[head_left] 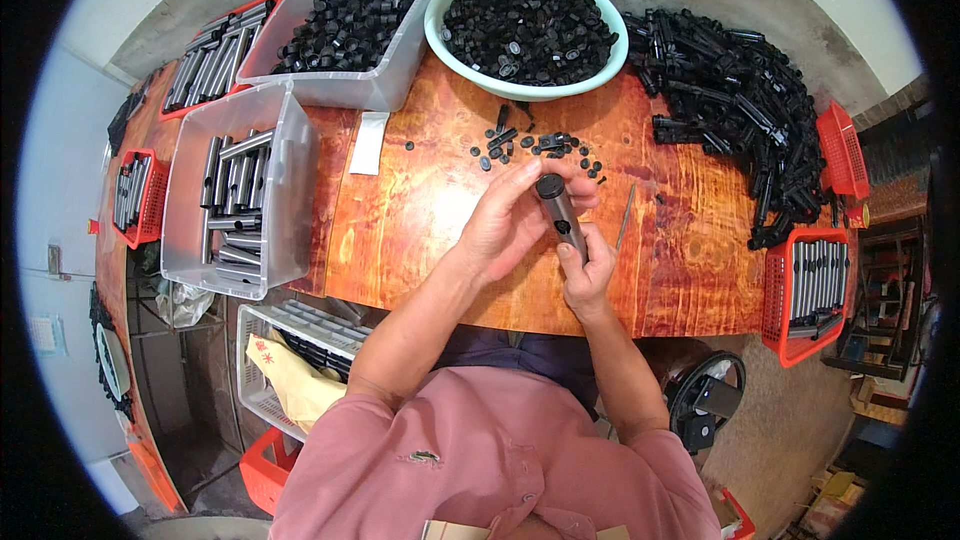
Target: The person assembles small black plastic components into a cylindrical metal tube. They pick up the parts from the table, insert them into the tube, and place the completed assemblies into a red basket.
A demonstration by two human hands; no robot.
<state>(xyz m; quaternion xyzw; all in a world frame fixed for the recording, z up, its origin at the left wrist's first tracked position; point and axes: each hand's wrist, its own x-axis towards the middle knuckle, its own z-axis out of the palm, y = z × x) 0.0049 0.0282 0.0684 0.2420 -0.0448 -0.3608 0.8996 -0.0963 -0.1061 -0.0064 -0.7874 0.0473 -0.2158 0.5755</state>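
Between my hands, above the wooden table, is a dark metal tube with a round black cap on its upper end and a hole in its side. My left hand curls around the capped end, thumb near the cap and fingers behind. The lower part sits in the grip of my right hand, its thumb along the tube. A thin metal rod is just beside my right fingers; whether they touch it, I cannot tell. Beyond my hands lie loose small black caps and parts.
At the back, a pale green basin and a clear bin hold black caps. Black parts are heaped at the right. Metal tubes fill a clear bin and red baskets at the sides. A white strip lies left of centre.
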